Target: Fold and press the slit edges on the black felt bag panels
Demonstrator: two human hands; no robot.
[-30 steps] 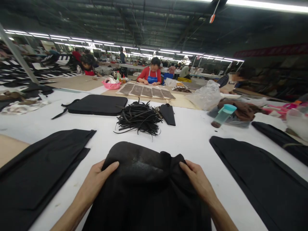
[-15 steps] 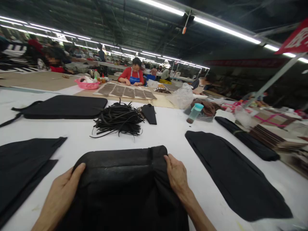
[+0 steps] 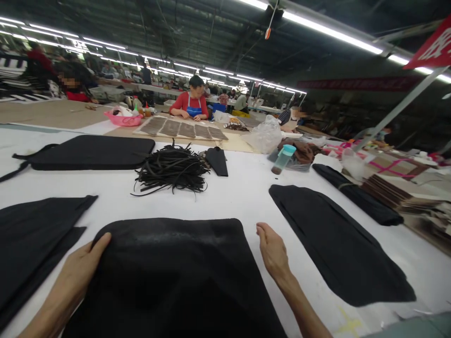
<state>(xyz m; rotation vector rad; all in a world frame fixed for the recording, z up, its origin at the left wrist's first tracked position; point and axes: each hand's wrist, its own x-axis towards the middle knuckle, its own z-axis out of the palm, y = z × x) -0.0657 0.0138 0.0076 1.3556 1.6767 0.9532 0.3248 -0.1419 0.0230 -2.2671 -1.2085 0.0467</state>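
Note:
A black leather-like cushion cover (image 3: 176, 272) with rounded top corners lies before me, its near end running out of view. At its upper left edge my left hand (image 3: 77, 267) grips it, thumb on top and fingers hidden beneath. Just off the right edge, my right hand (image 3: 273, 251) is apart from the cover, its fingers curled in, with nothing visible in them. To the right lies a long black fabric piece (image 3: 338, 239); more black fabric (image 3: 38, 234) rests at the left.
Beyond the cover are a black padded cushion with ties (image 3: 93, 152), a heap of black strips (image 3: 172, 169), a small black piece (image 3: 217, 161) and a teal-lidded bottle (image 3: 283, 159). A rolled black bundle (image 3: 355, 193) lies far right. A co-worker in red (image 3: 190, 103) sits across the table.
My right hand has let go of the cover's upper right corner and moved a little right. The bunched fold there has flattened. My left hand still grips the left edge.

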